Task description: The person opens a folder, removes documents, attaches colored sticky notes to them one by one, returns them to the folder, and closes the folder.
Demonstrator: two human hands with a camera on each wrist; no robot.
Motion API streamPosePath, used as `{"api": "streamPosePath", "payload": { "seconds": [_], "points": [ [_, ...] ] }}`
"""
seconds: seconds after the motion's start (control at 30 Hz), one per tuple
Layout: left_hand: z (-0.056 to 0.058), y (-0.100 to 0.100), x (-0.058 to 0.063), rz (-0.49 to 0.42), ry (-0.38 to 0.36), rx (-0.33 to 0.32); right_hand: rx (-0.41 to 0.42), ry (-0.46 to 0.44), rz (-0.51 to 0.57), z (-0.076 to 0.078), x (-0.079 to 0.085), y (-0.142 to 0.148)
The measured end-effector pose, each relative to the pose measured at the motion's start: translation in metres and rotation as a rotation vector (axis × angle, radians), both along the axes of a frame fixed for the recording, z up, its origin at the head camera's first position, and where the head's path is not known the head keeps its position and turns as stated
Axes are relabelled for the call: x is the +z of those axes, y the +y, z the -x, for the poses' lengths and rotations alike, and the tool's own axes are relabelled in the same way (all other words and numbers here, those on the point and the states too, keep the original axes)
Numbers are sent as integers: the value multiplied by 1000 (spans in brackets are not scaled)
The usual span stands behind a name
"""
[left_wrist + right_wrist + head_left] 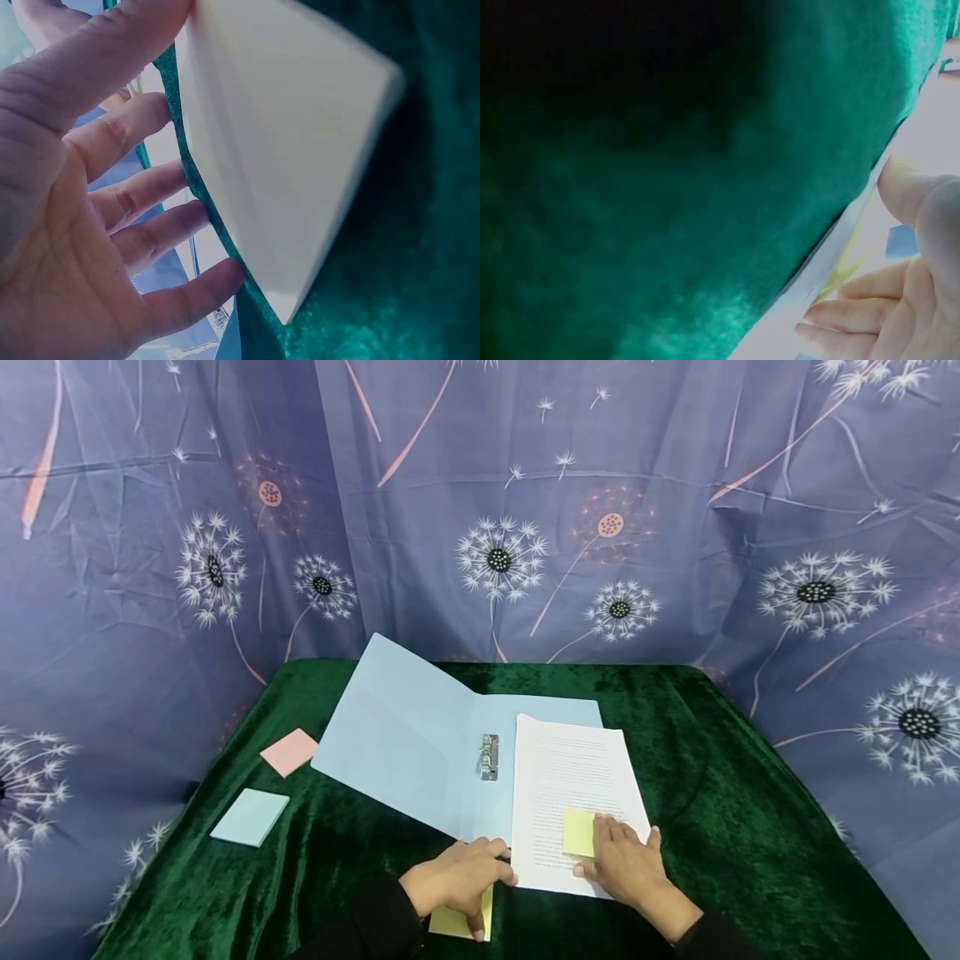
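Note:
My right hand (628, 864) lies on a stack of printed white paper (558, 777), its fingertips on the right edge of a yellow sticky note (578, 833). In the right wrist view the fingers of that hand (881, 300) are extended over the page. My left hand (459, 875) is by the stack's lower left corner, fingertips near the page edge. Its thumb touches a yellow sticky note pad (452, 922) on the cloth, partly hidden under the hand. The left wrist view shows this pad (277, 142) close up beside loosely spread fingers (139, 187).
Beneath the paper a light blue folder (405, 735) lies spread wide, its metal clip (489, 757) bare at the spine. Pink (289, 752) and pale blue (251, 817) sticky note pads rest at left on the green velvet cloth (720, 777). A dandelion-patterned curtain (420, 527) hangs behind.

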State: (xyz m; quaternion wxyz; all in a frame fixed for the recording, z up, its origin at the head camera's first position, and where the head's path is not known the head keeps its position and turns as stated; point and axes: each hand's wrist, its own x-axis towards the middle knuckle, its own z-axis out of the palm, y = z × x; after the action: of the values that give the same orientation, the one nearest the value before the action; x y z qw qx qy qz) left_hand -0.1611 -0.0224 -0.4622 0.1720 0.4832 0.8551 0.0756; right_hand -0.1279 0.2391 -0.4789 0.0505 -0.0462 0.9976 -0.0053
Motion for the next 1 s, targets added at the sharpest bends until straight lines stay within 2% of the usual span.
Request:
{"api": "streamPosePath", "payload": {
  "seconds": [0.17, 0.37, 0.63, 0.8, 0.9, 1.0],
  "points": [
    [-1, -3, 0, -21, -18, 9, 4, 1, 28, -1, -2, 1],
    [-4, -12, -4, -92, -18, 30, 11, -10, 31, 0, -1, 1],
    [-10, -34, 12, -228, -38, 108, 28, -37, 11, 3, 2, 1],
    [-3, -62, 20, -266, -87, 174, 37, -54, 1, 5, 4, 3],
    [5, -89, 21, -278, -144, 199, 41, -66, 16, 5, 5, 3],
    [16, -120, 22, -315, -171, 255, 43, -72, 44, 5, 6, 3]
  ]
}}
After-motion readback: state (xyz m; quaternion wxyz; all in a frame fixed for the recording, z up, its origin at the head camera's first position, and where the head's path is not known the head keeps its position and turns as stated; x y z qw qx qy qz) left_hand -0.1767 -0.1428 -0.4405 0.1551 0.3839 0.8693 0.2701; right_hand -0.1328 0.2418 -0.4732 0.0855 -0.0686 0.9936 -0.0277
